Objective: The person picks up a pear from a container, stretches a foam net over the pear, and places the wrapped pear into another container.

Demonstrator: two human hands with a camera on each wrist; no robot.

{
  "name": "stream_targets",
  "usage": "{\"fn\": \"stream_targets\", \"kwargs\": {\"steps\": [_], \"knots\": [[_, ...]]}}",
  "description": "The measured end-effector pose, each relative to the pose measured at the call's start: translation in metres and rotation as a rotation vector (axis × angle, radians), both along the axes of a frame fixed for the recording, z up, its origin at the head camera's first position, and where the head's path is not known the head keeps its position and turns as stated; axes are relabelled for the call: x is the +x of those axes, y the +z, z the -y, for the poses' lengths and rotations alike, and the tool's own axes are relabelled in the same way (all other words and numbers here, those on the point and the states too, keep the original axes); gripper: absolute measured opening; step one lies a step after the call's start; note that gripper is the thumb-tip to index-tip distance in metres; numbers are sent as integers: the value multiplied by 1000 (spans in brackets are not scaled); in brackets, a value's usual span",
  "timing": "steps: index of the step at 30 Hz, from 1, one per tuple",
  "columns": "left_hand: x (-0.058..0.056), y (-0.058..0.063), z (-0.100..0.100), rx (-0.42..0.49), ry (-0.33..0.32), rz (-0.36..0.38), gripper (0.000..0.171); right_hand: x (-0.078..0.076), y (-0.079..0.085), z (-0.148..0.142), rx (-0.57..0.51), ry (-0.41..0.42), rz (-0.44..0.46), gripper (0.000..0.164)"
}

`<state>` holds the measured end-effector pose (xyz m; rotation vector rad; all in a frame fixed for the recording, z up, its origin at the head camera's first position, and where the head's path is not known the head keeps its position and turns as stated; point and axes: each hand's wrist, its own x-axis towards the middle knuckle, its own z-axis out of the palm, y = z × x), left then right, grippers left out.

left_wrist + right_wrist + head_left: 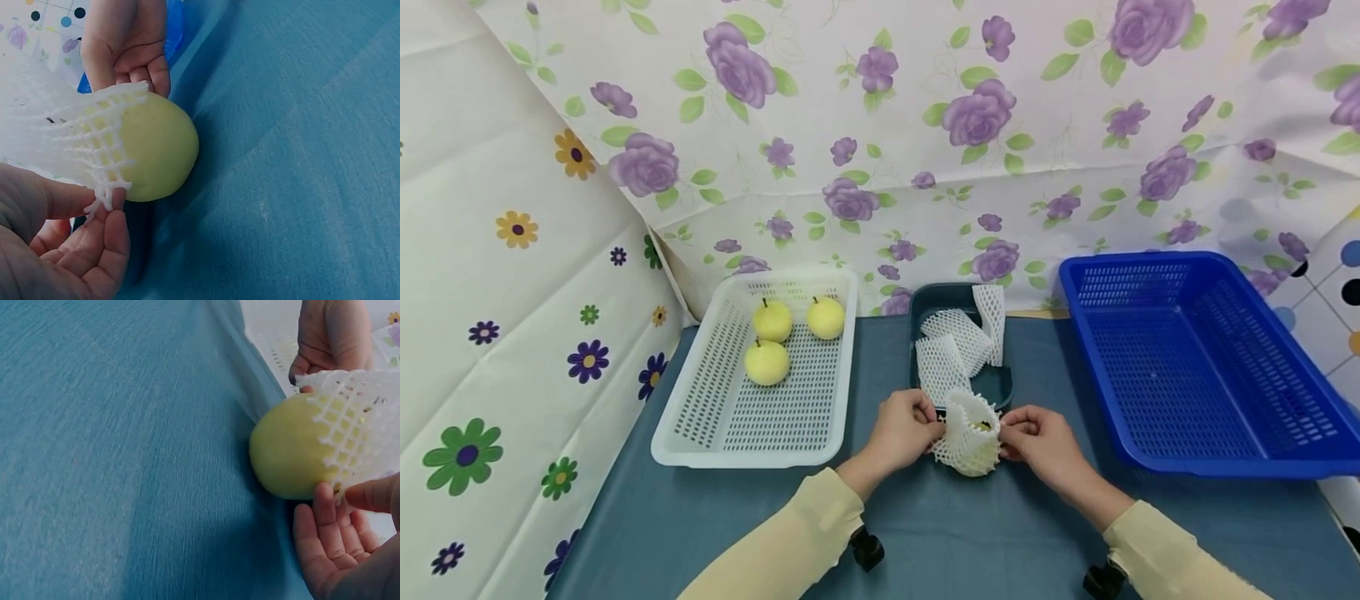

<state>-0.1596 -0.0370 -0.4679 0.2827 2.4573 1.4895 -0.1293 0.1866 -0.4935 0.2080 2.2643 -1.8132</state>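
A white foam fruit net is stretched over a round yellow-green fruit, whose lower part is bare in both wrist views. The fruit rests on the blue cloth. My left hand pinches the net's edge on the left between thumb and fingers. Opposite it, my right hand pinches the edge on the right, its fingertips touching the fruit's side. Right behind the hands stands a dark green tray with several spare foam nets in it, one hanging over its back rim.
To the left stands a white basket holding three yellow-green fruits. A blue basket stands to the right. Blue cloth covers the table, and a flowered sheet rises behind it.
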Motion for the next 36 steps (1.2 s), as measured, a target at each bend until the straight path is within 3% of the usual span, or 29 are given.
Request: {"fn": "stream_targets", "kwargs": {"steps": [4, 8, 15, 22, 26, 30, 36], "knots": [[-3, 1, 1, -21, -41, 15, 6, -1, -1, -2, 23, 13, -29, 20], [-4, -1, 1, -70, -70, -4, 13, -2, -3, -3, 48, 39, -33, 21], [-4, -5, -1, -96, -61, 2, 14, -1, -9, -8, 164, 71, -78, 28], [-3, -5, 1, -134, -92, 24, 14, -3, -12, -10, 268, 133, -137, 24], [-2, 1, 3, -173, -159, 46, 13, -3, -6, -14, 336, 151, -170, 27], [-3, 10, 6, -145, -259, 82, 13, -2, 3, -17, 384, 180, -223, 35], [-7, 13, 9, -36, -377, 122, 34, -3, 12, -13, 295, 373, -197, 48]]}}
